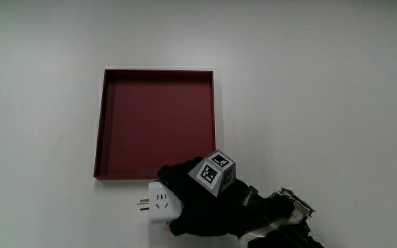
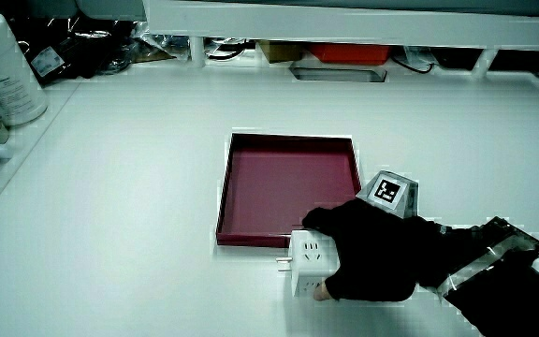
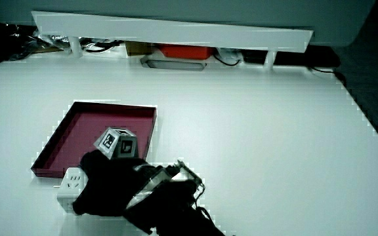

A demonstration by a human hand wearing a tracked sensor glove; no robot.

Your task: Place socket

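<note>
Main view: dark red tray (nothing inside) on the counter; hand, grip clamped on the white socket, just beside the tray.

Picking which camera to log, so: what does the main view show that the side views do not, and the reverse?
Only the main view looks straight down into the red tray, all four walls square. Only the side views show the low partition, clutter under it, and a white canister at the table's edge. All show the hand holding the white socket just outside the tray, nearer to the person.
</note>
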